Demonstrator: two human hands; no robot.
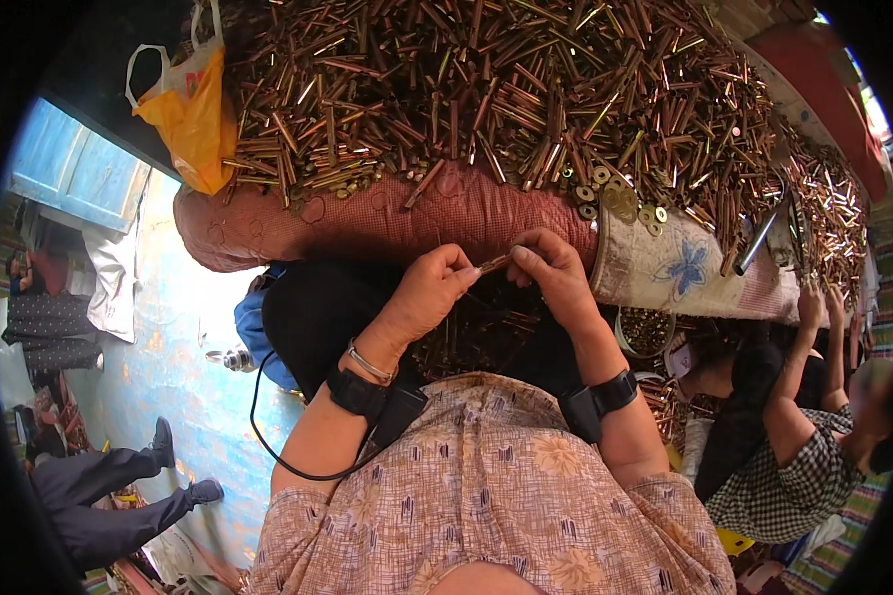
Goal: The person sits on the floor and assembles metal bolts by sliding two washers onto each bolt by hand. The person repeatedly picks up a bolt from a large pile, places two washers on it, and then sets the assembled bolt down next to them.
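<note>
My left hand (429,293) and my right hand (556,280) meet above my lap, fingers closed in a pinch. Between them lies a slim copper-coloured metal piece (493,265), held at its two ends; the fingertips cover much of it, so I cannot tell if it is a tube or a rod. Just beyond my hands runs a rolled red checked cloth (367,230). Behind the roll spreads a large heap of copper-coloured metal tubes or rods (466,89). Several brass-coloured washers (620,201) sit at the heap's near edge, right of my hands.
An orange-and-white plastic bag (189,129) stands at the heap's left. A pale cloth with a blue flower (680,263) continues the roll rightward. A metal pipe (759,241) lies there. At the right a co-worker in a checked top (784,466) reaches to the heap. Another person's legs (119,486) show left.
</note>
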